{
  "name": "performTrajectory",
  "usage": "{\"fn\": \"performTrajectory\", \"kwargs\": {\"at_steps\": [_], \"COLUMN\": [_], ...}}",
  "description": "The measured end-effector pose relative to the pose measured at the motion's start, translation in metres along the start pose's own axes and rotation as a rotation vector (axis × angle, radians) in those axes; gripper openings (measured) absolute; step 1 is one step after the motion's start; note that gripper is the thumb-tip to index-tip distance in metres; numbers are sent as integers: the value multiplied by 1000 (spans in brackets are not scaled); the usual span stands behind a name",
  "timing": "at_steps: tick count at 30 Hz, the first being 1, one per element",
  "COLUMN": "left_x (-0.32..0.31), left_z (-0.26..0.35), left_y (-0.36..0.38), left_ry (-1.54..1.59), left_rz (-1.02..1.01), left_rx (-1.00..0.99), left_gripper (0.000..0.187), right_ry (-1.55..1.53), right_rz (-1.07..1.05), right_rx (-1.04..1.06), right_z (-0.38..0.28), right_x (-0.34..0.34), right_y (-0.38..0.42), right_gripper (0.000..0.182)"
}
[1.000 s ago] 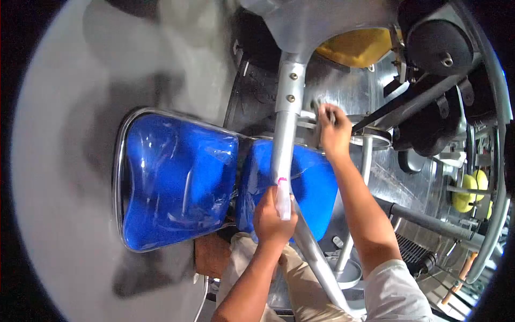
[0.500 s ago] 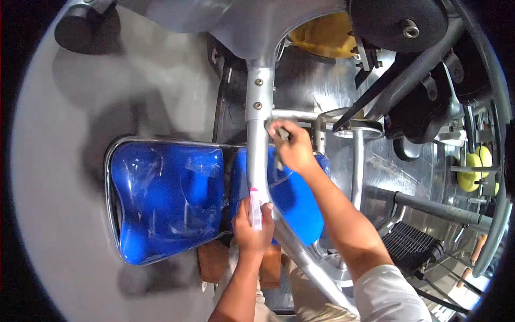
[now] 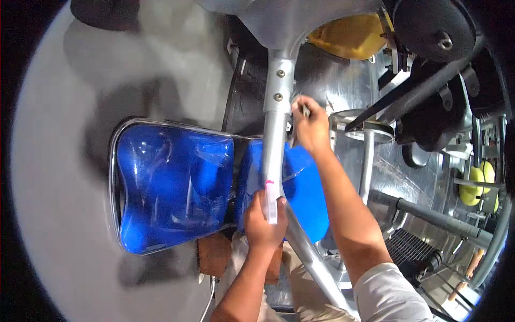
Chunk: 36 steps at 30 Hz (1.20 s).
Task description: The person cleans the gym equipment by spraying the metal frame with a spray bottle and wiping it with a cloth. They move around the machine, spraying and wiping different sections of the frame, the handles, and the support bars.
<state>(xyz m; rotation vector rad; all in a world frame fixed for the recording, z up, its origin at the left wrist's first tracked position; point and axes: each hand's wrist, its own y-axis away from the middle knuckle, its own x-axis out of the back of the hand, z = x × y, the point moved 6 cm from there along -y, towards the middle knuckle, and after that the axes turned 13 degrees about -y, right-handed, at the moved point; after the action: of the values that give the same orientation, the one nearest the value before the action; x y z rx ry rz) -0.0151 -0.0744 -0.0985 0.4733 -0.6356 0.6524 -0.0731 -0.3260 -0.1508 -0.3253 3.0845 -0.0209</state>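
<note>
My left hand (image 3: pixel 263 225) is closed around a slim white tube (image 3: pixel 271 206) with a pink tip, which overlaps the lower bend of a silver metal post (image 3: pixel 274 139). Higher up, my right hand (image 3: pixel 312 126) is closed in a pinch right beside the post's right side, just below a sleeve with two bolts (image 3: pixel 279 86). A thin greyish piece shows between its fingers; I cannot tell what it is. Behind the post lie a blue seat pad (image 3: pixel 177 188) on the left and a second blue pad (image 3: pixel 306 198) under my right forearm, both glossy as if wrapped in clear film.
Above is a broad grey frame part (image 3: pixel 289 27), with a yellow curved part (image 3: pixel 351 35) behind it. Black round pads (image 3: pixel 434 27) and metal bars (image 3: pixel 440 217) crowd the right side. A brown block (image 3: pixel 214 255) sits under the pads. Grey floor (image 3: pixel 59 214) spans the left.
The view has shifted, so the post and pads appear moved slightly right and up. My right hand has tilted more upright beside the post; my left hand keeps hold of the tube.
</note>
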Motion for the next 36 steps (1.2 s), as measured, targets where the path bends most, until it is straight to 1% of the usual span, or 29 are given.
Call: {"fn": "performTrajectory", "kwargs": {"at_steps": [1, 3, 4, 5, 6, 7, 10, 12, 13, 15, 16, 17, 19, 21, 22, 23, 25, 26, 27, 29, 32, 33, 35, 36], "left_x": [0, 2, 2, 5, 6, 6, 9, 9, 10, 28, 34, 41, 55, 58, 60, 64, 67, 71, 75, 84, 89, 85, 81, 75], "left_z": [-1, 6, 6, 8, 10, 11, 9, 6, 6, 21, 21, 25, 38, 46, 49, 55, 56, 57, 56, 48, 37, 35, 40, 36], "left_y": [2, -3, -4, -6, -8, -7, -6, -6, -7, -11, -12, -14, -18, -15, -13, -11, -6, -5, -6, -9, -9, -6, 0, 4], "left_ry": [-25, -65, -112, -128, -140, -151, -57, -30, -12, -5, 108, 160, 164, 173, 178, 129, 152, 44, 16, 63, 124, 208, 159, 309], "left_rz": [-36, -82, -110, -113, -112, -119, -196, -182, -172, 11, 4, 7, 45, 64, 77, 88, 47, 84, 67, 58, 49, -28, -30, -100], "left_rx": [39, 103, 141, 151, 164, 179, 110, 80, 70, -53, 17, 43, -63, -132, -162, -244, -203, -295, -301, -313, -238, -162, -221, -126], "left_gripper": [24, 24, 25, 25, 24, 24, 23, 22, 22, 20, 19, 19, 20, 21, 21, 22, 22, 22, 23, 22, 20, 18, 16, 15], "right_ry": [-46, 48, -120, -291, 22, -170, -133, -94, -5, 178, 261, 294, 346, 489, 460, 509, 383, 419, 387, 316, 317, 386, 378, 359], "right_rz": [-37, -150, -123, -99, 87, 226, 191, 111, 72, -14, -81, -93, -111, -95, -44, -15, 53, 64, 64, -15, -68, -66, -15, -18], "right_rx": [-16, -196, -101, -8, -186, -141, -22, -54, 78, 354, 424, 389, 336, 446, 379, 423, 312, 338, 266, 299, 291, 286, 227, 209], "right_z": [10, -12, 8, 28, 10, 9, 12, -3, -14, -35, -40, -47, -44, -47, -31, -30, -27, -23, -27, -28, -30, -43, -60, -55], "right_x": [3, 5, 13, 23, 37, 36, 10, -18, -22, -23, -22, -21, -12, -10, -7, -7, -8, -8, -7, -6, -8, -15, -27, -27], "right_y": [18, 51, 46, 39, 24, 5, -71, -80, -72, -43, -23, 0, 9, -10, -32, -48, -59, -55, -38, -6, -20, -32, -53, -52], "right_gripper": [9, 6, 6, 7, 8, 10, 14, 19, 21, 25, 31, 30, 28, 25, 26, 27, 26, 24, 22, 22, 23, 22, 21, 20]}}
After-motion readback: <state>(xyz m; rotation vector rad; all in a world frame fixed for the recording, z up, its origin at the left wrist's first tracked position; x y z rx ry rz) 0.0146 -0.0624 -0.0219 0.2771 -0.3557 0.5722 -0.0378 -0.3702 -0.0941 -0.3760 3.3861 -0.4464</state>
